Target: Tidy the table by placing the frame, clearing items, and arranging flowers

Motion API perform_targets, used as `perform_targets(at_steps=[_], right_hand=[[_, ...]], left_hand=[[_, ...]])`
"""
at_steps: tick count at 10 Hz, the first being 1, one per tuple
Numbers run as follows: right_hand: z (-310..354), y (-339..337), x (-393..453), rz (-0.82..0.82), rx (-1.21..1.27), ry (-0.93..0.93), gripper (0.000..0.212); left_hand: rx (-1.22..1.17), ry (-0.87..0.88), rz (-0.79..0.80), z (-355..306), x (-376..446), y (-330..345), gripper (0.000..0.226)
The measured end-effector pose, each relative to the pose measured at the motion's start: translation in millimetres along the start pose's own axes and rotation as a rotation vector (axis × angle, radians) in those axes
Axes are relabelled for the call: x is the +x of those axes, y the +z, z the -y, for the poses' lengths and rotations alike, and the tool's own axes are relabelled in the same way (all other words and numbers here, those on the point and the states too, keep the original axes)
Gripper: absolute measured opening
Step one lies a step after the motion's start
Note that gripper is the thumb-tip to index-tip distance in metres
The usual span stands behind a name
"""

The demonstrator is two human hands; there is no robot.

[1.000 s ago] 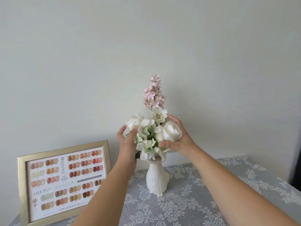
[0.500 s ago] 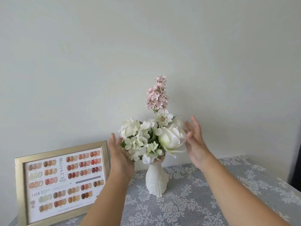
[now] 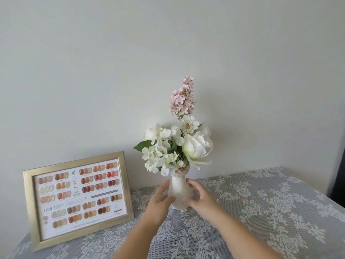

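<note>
The flower-arranging step was in hand. The left hand and right hand cupped the white vase from either side, fingers loosely curved against it. The vase stood on the counter beside the frame and held white and pink flowers. Next probably came a careful nudge or turn, keeping the vase upright.

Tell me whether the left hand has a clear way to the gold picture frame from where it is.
Probably yes. The left hand rests against the left side of the white vase, and the gold picture frame stands further left, leaning on the wall. Only bare lace tablecloth shows between them.
</note>
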State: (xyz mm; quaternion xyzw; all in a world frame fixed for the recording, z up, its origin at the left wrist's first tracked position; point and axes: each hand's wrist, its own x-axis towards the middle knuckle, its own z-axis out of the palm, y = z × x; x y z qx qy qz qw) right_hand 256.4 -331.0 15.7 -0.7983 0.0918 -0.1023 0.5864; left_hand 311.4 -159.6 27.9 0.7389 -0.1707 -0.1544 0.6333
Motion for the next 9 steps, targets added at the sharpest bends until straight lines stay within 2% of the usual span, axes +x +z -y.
perform_targets(at_steps=[2, 4, 7, 8, 9], right_hand=[[-3, 2, 9, -0.084, -0.037, -0.028, 0.054], [-5, -2, 17, -0.062, -0.059, -0.015, 0.052], [-13, 0, 19, -0.077, -0.014, -0.019, 0.052], [-13, -1, 0, -0.132, 0.044, -0.009, 0.05], [-1, -11, -17, -0.301, 0.194, -0.018, 0.038]], left_hand=[[0.154, 0.091, -0.046, 4, -6, 11, 0.06], [0.346, 0.165, -0.09, 11, -4, 16, 0.068], [0.382, 0.16, -0.039, 14, -4, 14, 0.074], [0.47, 0.192, -0.02, 19, -21, 11, 0.072], [0.581, 0.216, 0.003, 23, -41, -1, 0.071]])
